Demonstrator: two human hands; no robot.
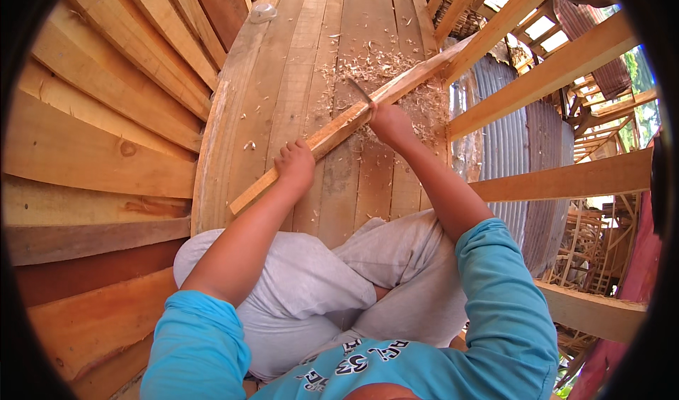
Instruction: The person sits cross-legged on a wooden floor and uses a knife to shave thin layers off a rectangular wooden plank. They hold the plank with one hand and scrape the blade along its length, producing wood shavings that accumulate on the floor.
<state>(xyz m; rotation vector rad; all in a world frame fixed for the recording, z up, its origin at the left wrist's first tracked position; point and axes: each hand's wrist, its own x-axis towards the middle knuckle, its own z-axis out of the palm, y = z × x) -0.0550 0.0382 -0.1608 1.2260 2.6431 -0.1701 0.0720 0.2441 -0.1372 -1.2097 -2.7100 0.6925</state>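
A long squared wooden bar [332, 130] lies slantwise across the plank floor, its near end low on the left and its far end up to the right. My left hand [294, 165] is closed over the bar's nearer half. Farther along, my right hand [391, 125] is wrapped round the handle of a knife [359, 89], the handle itself hidden in the fist. The thin dark blade points up and left across the bar's upper face. Whether its edge bites into the wood cannot be made out. Pale curled shavings [375, 64] are scattered beyond and beside the bar.
Overlapping boards [99, 138] form a wall close on the left. On the right, open wooden slats [559, 181] stand before corrugated metal sheets [501, 103]. A small clear plastic item [263, 12] rests on the far floor. My crossed legs [304, 265] sit just behind the bar.
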